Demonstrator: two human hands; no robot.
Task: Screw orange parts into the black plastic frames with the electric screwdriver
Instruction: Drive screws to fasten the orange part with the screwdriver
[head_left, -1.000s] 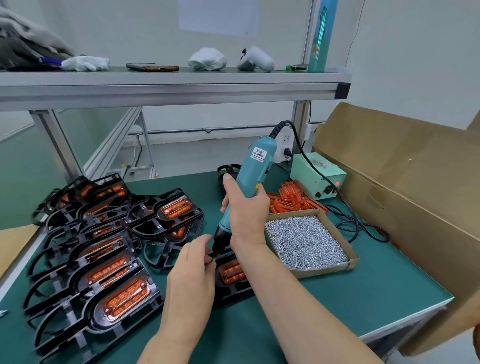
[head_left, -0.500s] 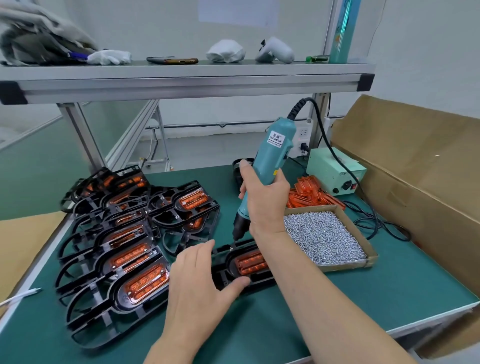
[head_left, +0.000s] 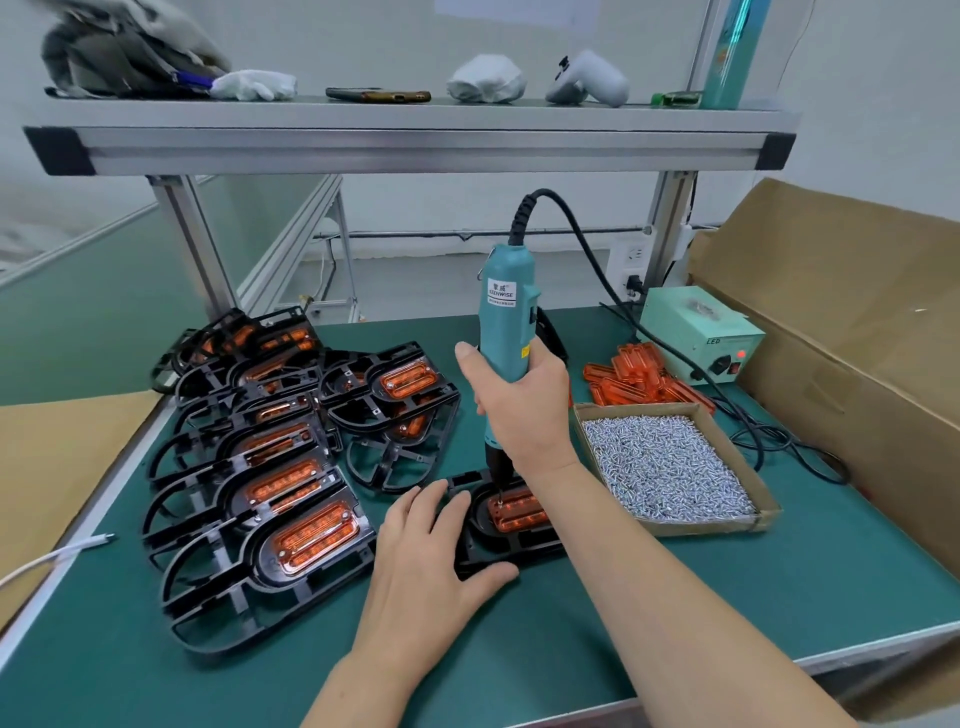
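Observation:
My right hand grips the teal electric screwdriver, held nearly upright. Its bit touches the top left corner of an orange part seated in a black plastic frame at the middle front of the green table. My left hand lies flat on the frame's left end, fingers spread, thumb along its near edge. My right forearm hides the frame's right side.
Several black frames with orange parts lie stacked to the left. A cardboard tray of screws sits to the right, with loose orange parts and a green power box behind it. A large cardboard box borders the right. A shelf hangs overhead.
My left hand went from pinching at the bit to lying flat on the frame. The screwdriver swung upright and its bit came down onto the orange part.

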